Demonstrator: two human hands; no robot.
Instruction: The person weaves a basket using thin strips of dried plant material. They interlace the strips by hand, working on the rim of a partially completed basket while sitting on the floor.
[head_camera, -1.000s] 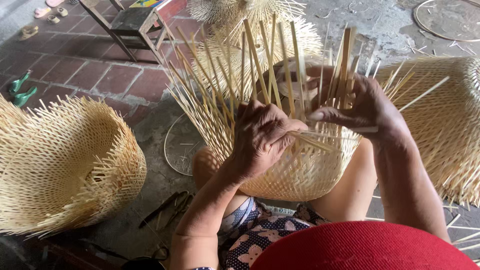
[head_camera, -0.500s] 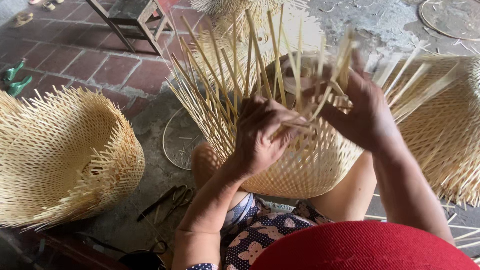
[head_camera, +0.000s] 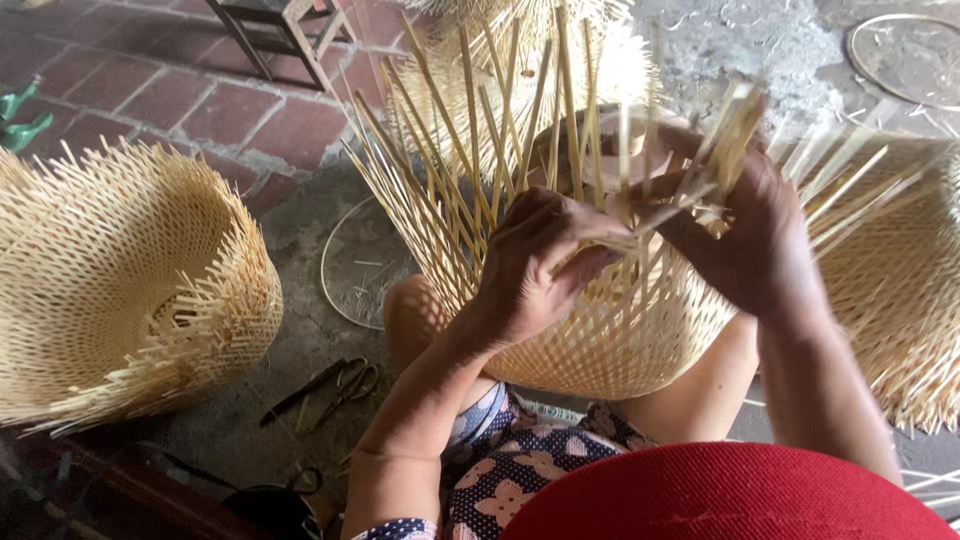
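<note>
A half-woven bamboo basket (head_camera: 610, 340) rests between my knees, its loose strips (head_camera: 470, 150) fanning upward. My left hand (head_camera: 540, 265) presses on the rim, fingers pinched on a thin bamboo strip. My right hand (head_camera: 745, 235) grips a bundle of upright strips at the rim's right side and bends them; the strips there are blurred by motion. The two hands are close together, almost touching over the weave.
A woven basket (head_camera: 120, 290) lies on its side at the left. Part of another basket (head_camera: 900, 300) shows at the right edge. Scissors (head_camera: 335, 385) lie on the ground by my left knee. A round bamboo hoop (head_camera: 345, 270) lies behind the basket, and a wooden stool (head_camera: 280, 30) stands at the top.
My right hand has moved rightward along the rim, pulling a bundle of strips over. The left hand stays on the rim with its fingers closing on a strip. The view has shifted slightly.
</note>
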